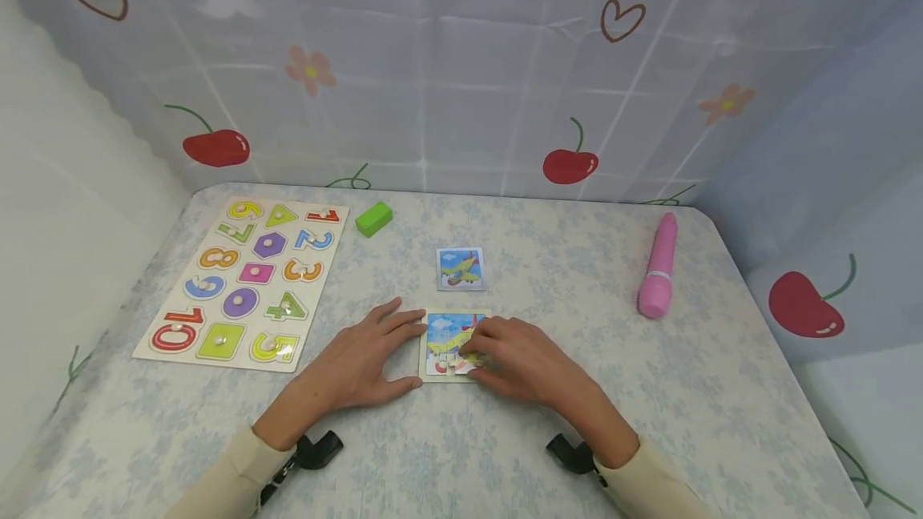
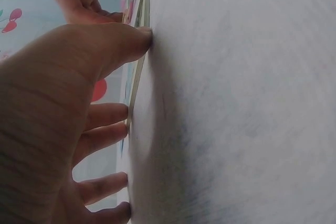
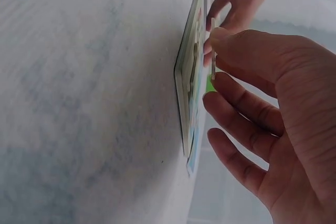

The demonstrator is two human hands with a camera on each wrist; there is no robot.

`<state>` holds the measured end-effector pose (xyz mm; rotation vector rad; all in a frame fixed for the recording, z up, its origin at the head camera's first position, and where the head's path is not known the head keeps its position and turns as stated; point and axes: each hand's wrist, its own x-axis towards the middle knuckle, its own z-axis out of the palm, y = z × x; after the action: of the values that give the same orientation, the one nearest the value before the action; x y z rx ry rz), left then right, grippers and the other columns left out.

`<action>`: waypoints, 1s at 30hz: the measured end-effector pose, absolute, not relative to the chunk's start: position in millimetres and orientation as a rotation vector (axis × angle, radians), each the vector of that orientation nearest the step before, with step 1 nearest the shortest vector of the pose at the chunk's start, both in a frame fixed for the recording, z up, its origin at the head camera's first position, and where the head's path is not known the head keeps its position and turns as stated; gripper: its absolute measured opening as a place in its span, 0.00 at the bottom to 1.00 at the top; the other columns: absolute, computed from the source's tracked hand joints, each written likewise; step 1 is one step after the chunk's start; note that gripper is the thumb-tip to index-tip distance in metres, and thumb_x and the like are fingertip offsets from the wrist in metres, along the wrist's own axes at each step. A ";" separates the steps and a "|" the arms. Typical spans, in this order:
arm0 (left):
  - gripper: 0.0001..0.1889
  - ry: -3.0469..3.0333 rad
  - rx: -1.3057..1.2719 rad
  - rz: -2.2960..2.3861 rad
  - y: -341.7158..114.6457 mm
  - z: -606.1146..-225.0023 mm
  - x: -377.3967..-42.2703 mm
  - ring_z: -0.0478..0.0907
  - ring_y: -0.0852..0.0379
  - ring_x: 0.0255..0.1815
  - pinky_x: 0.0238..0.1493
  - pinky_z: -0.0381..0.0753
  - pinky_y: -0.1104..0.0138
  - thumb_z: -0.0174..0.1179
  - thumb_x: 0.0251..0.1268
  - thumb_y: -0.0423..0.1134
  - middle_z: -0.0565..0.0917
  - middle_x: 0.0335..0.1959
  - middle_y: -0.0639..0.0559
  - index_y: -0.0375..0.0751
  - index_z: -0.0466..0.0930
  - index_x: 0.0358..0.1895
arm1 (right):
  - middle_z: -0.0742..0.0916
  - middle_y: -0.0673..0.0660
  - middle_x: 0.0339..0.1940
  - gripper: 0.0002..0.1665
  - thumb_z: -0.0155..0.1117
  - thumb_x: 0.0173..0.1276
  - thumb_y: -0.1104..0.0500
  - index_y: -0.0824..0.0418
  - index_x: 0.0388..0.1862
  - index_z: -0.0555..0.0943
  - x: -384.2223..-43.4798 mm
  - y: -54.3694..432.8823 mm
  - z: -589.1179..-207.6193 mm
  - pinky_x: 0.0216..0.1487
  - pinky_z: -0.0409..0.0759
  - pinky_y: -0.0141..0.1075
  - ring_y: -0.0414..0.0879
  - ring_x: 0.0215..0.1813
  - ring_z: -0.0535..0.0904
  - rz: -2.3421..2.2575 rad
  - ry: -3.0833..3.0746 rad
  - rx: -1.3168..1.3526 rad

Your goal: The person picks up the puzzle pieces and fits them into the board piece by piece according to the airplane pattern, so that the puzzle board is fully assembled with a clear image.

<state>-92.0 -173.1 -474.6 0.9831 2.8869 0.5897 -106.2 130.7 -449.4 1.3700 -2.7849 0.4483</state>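
A small jigsaw puzzle in a cream frame lies flat on the table, its picture a yellow airplane on blue sky. My left hand rests at the frame's left side, fingers spread and fairly straight. In the left wrist view, the left thumb touches the frame's edge. Over the right part of the puzzle, my right hand pinches a thin puzzle piece between thumb and fingers. That piece stands edge-on above the frame in the right wrist view. Part of the puzzle's right side is hidden under the right hand.
Just beyond the puzzle lies a card with a matching airplane picture. To the left is a number-and-shape peg board, with a green block near its far corner. A pink wand-shaped object lies at the right.
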 end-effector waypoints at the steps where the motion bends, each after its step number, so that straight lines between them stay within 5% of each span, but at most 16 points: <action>1: 0.39 2.886 0.983 0.592 -173.3 -474.6 -92.0 0.62 0.40 0.85 0.64 0.83 0.43 0.71 0.67 0.64 0.72 0.81 0.54 0.49 0.77 0.77 | 0.87 0.48 0.51 0.18 0.82 0.67 0.51 0.51 0.55 0.91 -106.1 129.5 -450.0 0.47 0.84 0.40 0.44 0.46 0.84 0.451 -2.785 1.369; 30: 0.38 2.892 0.997 0.575 -172.9 -475.1 -93.1 0.62 0.39 0.84 0.64 0.83 0.43 0.71 0.68 0.62 0.72 0.81 0.53 0.48 0.77 0.76 | 0.86 0.47 0.49 0.12 0.81 0.69 0.51 0.46 0.50 0.92 -104.1 115.7 -456.7 0.48 0.83 0.38 0.43 0.50 0.83 0.418 -2.808 1.358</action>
<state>-93.1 -172.9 -475.1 0.9972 2.8920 0.5755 -104.1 115.7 -456.7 1.3583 -2.8081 0.4185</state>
